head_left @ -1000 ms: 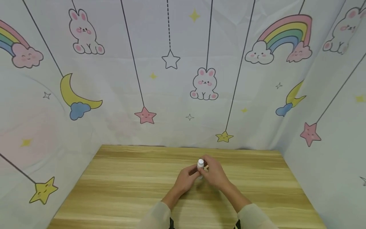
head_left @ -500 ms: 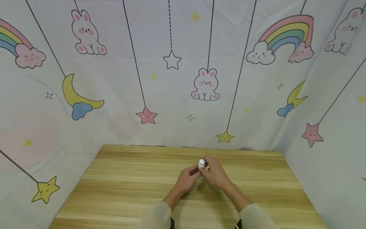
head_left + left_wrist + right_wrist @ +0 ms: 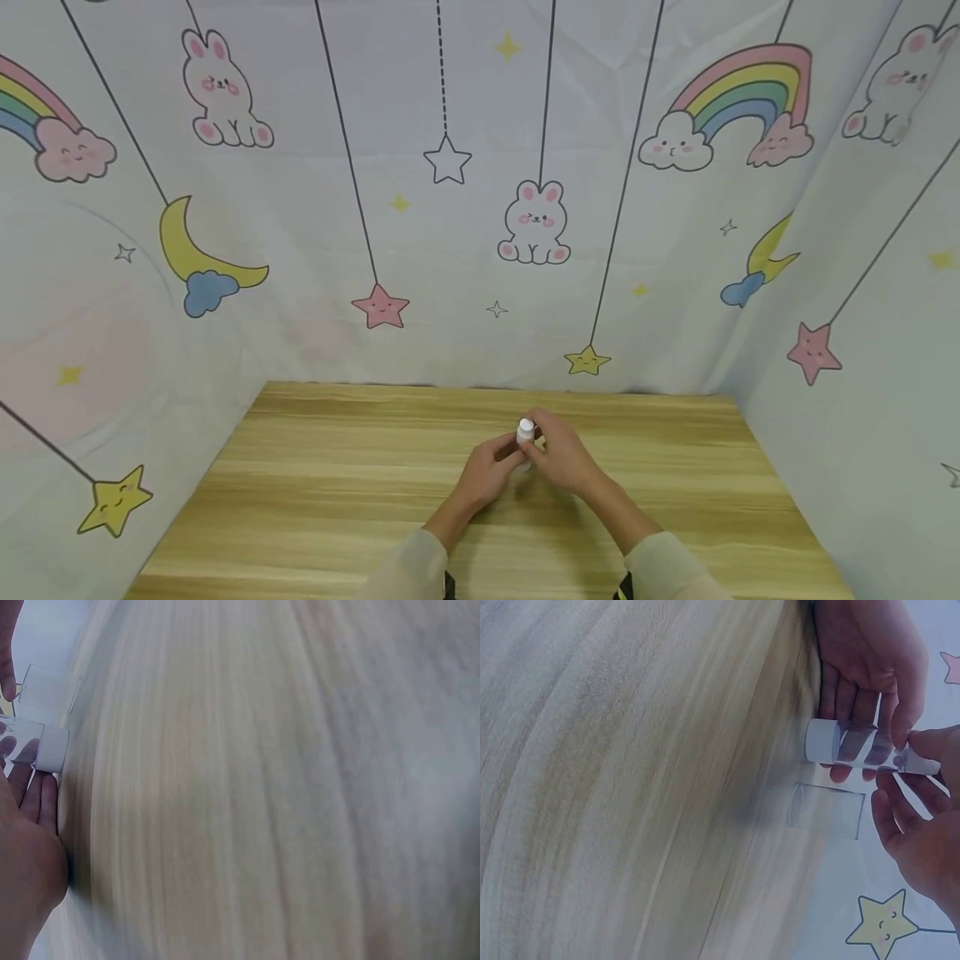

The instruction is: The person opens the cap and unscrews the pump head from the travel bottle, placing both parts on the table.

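Both hands meet at a small upright bottle near the middle of the table. Its body is clear, with a white base and a white top. The left hand wraps its fingers and thumb around the clear body. At the upper part, the right hand pinches the bottle between thumb and fingers. A clear, empty-looking cylinder stands on the table beside the bottle in the right wrist view; the left wrist view also has this clear cylinder. Whether the base touches the table, I cannot tell.
The wood-grain table spreads out on either side of the hands. A white cloth wall printed with rabbits, stars and rainbows closes off the back and both sides.
Both hands keep their hold on the bottle in nearly the same place. Only a slight shift of the head view shows.
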